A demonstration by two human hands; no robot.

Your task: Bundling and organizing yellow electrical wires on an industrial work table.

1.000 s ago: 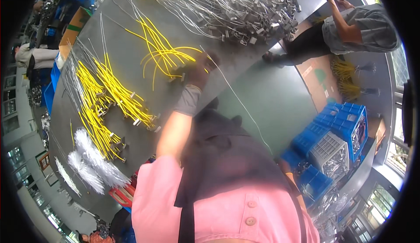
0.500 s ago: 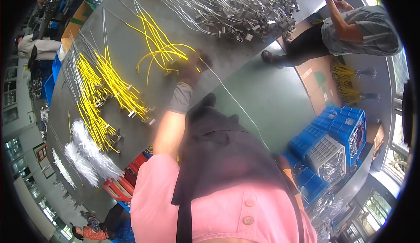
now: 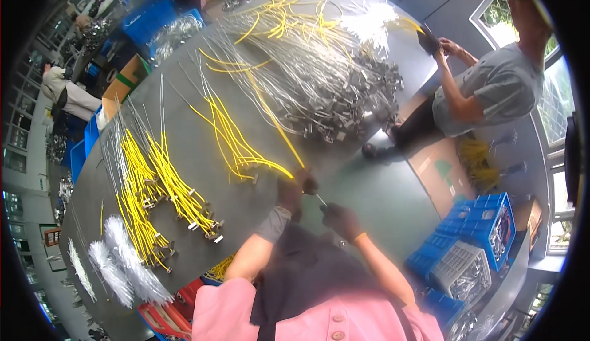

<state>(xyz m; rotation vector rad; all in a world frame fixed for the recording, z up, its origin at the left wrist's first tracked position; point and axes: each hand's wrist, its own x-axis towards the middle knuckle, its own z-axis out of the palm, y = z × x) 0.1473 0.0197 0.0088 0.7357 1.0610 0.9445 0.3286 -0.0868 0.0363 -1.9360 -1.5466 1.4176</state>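
Observation:
Blurred in part, my left hand (image 3: 292, 195), in a dark glove, is closed around a yellow sleeved cable (image 3: 279, 129) that slants up and away over the table. Just to its right, my right hand (image 3: 343, 221), also gloved, pinches a thin pale wire (image 3: 321, 200) that runs toward the left hand. Exactly how wire and cable meet is hidden by the fingers. Left of my hands lies a loose bunch of yellow-sleeved cables (image 3: 227, 138). Farther off is a large heap of silver wires (image 3: 289, 58) with grey metal end pieces (image 3: 344, 107).
Sorted yellow bundles (image 3: 138, 184) and white tie bundles (image 3: 126, 267) lie on the grey table (image 3: 203, 218) at left. A co-worker (image 3: 491, 89) stands at the far right, hands over the table. Blue crates (image 3: 467, 230) and a grey crate (image 3: 458, 270) stand at right.
My right hand has come up from the lower right toward my left hand. The long stretch of pale wire between them is now short. The view has shifted, showing more of the table's far end.

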